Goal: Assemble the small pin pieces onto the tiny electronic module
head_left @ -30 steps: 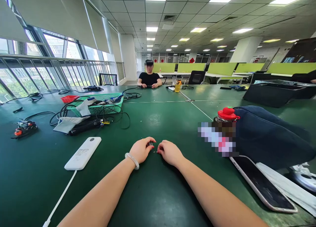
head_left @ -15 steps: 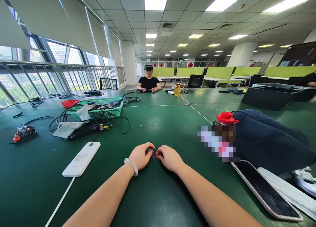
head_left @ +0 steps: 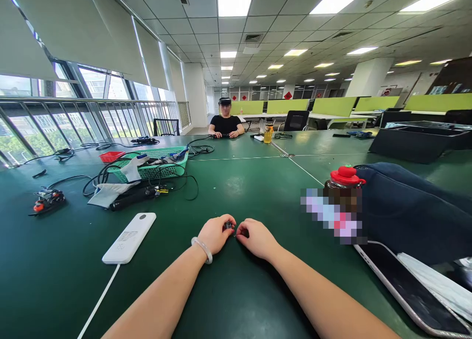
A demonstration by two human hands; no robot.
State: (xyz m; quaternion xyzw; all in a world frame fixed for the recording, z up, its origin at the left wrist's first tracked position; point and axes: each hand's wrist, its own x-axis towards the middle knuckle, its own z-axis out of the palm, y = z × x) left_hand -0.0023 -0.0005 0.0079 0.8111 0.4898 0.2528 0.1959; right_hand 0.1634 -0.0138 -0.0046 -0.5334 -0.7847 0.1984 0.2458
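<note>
Both of my hands rest on the green table (head_left: 236, 191), knuckles up, fingertips nearly meeting. My left hand (head_left: 216, 234), with a pale bangle at the wrist, pinches a tiny dark metal part (head_left: 228, 225) between thumb and fingers. My right hand (head_left: 256, 238) is curled with its fingertips pressed together just right of that part; whether it holds anything is hidden.
A white power bank (head_left: 129, 238) with a cable lies to the left. Farther left stand a green basket (head_left: 157, 164) with cables and a black handle. A red-capped bottle (head_left: 341, 196), dark cloth (head_left: 405, 206) and a phone (head_left: 413, 290) lie right. A person sits at the far end.
The view has shifted slightly; my hands have drawn a little closer together around the small part. Nothing else on the table has moved.
</note>
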